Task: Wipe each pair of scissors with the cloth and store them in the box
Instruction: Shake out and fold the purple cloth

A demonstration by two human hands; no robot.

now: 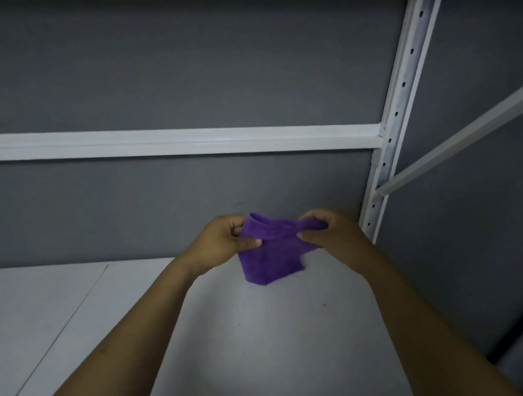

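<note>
A purple cloth (269, 258) hangs folded between both hands above the white shelf surface (261, 334). My left hand (217, 245) pinches its left upper edge between thumb and fingers. My right hand (328, 233) pinches the right upper edge the same way. The lower part of the cloth droops toward the shelf. No scissors and no box are in view.
A grey back wall (187, 80) stands behind the shelf. A white horizontal rail (175, 140) crosses it, and a white perforated upright post (395, 115) with a slanted brace (463, 138) rises at the right. A seam (55, 335) runs diagonally across the shelf's left side.
</note>
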